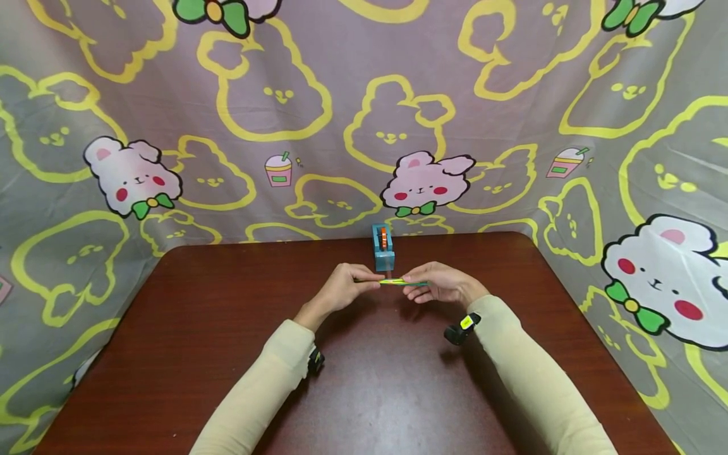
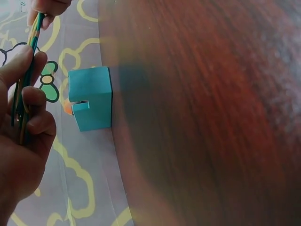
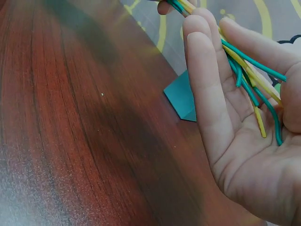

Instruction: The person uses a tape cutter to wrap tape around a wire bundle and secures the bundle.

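A bundle of thin green and yellow wires stretches level between the two hands, above the table. My left hand pinches one end, and its thumb and fingers wrap the wires in the left wrist view. The other end is pinched by my right hand between thumb and fingers. Loose wire ends fan out over the right palm. Just behind the bundle stands a blue tape dispenser with an orange roll in it. Its side shows in the left wrist view, beyond the left hand.
The dark brown wooden table reaches back to a curtain printed with cartoon bunnies, which also hangs along both sides. Black straps with small devices sit at the wrists. A tiny pale speck lies on the table.
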`<action>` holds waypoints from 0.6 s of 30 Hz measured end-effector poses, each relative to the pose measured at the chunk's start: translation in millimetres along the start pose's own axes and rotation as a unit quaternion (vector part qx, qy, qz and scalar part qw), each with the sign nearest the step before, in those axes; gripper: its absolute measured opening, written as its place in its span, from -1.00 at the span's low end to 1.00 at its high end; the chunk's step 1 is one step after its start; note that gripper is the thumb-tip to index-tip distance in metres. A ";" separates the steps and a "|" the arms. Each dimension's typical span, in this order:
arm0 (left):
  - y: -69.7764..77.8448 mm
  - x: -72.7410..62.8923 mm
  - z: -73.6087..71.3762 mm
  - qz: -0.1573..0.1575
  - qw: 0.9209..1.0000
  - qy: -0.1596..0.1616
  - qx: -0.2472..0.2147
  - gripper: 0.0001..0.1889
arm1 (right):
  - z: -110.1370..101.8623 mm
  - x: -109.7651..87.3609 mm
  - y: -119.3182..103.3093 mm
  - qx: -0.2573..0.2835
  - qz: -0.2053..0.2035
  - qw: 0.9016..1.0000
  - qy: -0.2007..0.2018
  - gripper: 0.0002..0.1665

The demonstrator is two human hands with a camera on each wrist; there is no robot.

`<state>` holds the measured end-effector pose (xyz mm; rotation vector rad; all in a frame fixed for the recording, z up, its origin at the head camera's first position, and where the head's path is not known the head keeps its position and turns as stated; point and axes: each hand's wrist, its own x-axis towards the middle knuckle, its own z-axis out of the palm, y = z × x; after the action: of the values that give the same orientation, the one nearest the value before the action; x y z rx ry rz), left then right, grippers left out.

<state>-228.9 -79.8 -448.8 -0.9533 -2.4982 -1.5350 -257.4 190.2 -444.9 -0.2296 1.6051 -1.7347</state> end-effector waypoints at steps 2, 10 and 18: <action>-0.3 0.2 0.0 -0.004 1.000 -0.001 -0.008 -0.82 | 0.6 -0.9 -1.0 -0.004 -0.007 1.000 0.001 -0.80; -6.1 2.3 -1.0 -0.034 0.998 -0.018 -0.046 -0.80 | 3.1 -5.6 -6.9 -0.090 -0.058 0.994 0.007 -0.71; -7.7 7.6 -7.8 -0.090 0.992 -0.035 -0.079 -0.79 | 6.9 -10.8 -15.1 -0.217 -0.127 0.968 0.017 -0.69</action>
<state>-241.1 -85.0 -448.2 -0.8333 -2.6081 -1.8048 -251.6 190.5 -425.9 -0.6443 2.0425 -1.5501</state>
